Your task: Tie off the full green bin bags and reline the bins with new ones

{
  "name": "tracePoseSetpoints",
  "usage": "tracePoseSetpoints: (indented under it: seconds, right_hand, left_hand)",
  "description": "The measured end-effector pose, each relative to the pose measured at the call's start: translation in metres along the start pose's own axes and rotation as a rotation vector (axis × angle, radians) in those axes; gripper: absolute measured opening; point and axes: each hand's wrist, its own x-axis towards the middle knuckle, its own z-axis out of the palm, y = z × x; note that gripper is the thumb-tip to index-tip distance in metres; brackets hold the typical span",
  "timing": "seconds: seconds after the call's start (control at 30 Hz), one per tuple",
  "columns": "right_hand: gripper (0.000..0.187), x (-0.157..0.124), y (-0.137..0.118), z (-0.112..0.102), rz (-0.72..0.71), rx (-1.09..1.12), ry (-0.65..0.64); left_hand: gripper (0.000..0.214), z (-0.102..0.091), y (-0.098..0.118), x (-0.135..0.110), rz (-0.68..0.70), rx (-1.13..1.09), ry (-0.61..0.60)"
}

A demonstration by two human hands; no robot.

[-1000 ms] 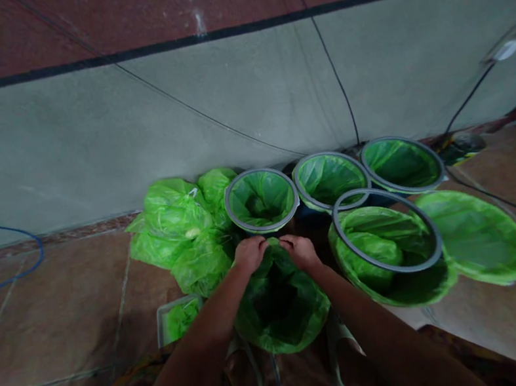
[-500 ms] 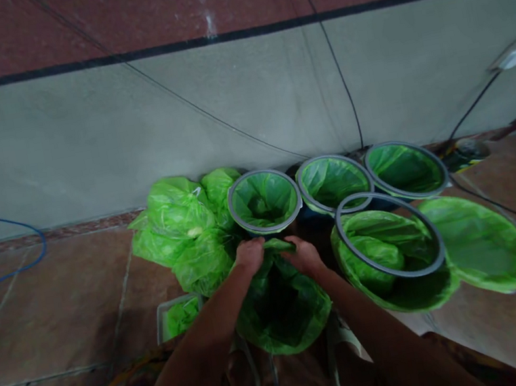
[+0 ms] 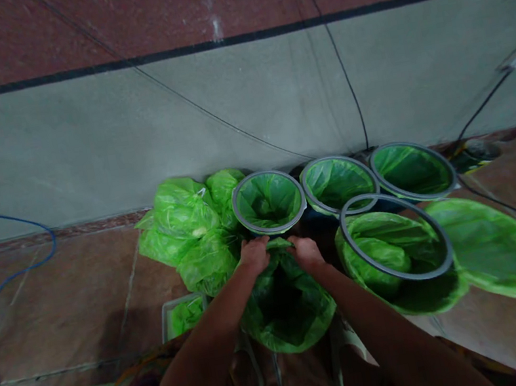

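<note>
A green plastic bag (image 3: pixel 285 304) lines a bin right in front of me, its mouth open and dark inside. My left hand (image 3: pixel 253 253) and my right hand (image 3: pixel 305 251) are both closed on the far edge of that bag, pinching a gathered strip of plastic between them. Just beyond my hands stands a grey-rimmed bin (image 3: pixel 269 202) lined in green.
Two more grey-rimmed lined bins (image 3: pixel 339 184) (image 3: pixel 412 170) stand along the wall. A larger ringed bin (image 3: pixel 397 248) and a bagged lid-like disc (image 3: pixel 493 251) lie at right. Filled green bags (image 3: pixel 185 232) are heaped at left. Cables (image 3: pixel 3 278) cross floor and wall.
My hands have stayed at the bag's far edge, pulling its plastic into a tighter strip between them. The view has shifted slightly.
</note>
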Motion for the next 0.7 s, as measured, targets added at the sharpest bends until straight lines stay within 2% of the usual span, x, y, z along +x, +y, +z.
tracePoseSetpoints:
  seconds: [0.1,0.23,0.33,0.43,0.53,0.63,0.7]
  right_hand:
    - [0.022,-0.011,0.011,0.001,0.15,0.03,0.054]
    - [0.028,-0.038,0.026,0.016,0.394,0.099,0.176]
    - [0.035,-0.059,0.029,0.027,0.517,0.17,0.241]
    - [0.046,-0.077,0.027,0.031,0.551,0.249,0.275]
    - [0.06,-0.093,0.024,0.028,0.56,0.338,0.365]
    - [0.05,-0.106,0.023,0.018,0.534,0.424,0.442]
    - [0.041,-0.106,0.022,0.008,0.462,0.406,0.472]
  left_hand:
    - [0.068,-0.007,-0.011,-0.009,-0.074,-0.179,0.11]
    - [0.058,-0.005,-0.034,-0.032,-0.33,-0.504,0.3]
    - [0.05,0.007,-0.044,-0.051,-0.487,-0.613,0.379]
    - [0.045,0.017,-0.044,-0.061,-0.513,-0.616,0.383]
    - [0.037,0.017,-0.037,-0.059,-0.506,-0.536,0.351]
    - [0.038,0.007,-0.031,-0.047,-0.488,-0.464,0.32]
    - [0.038,0.0,-0.028,-0.037,-0.474,-0.415,0.292]
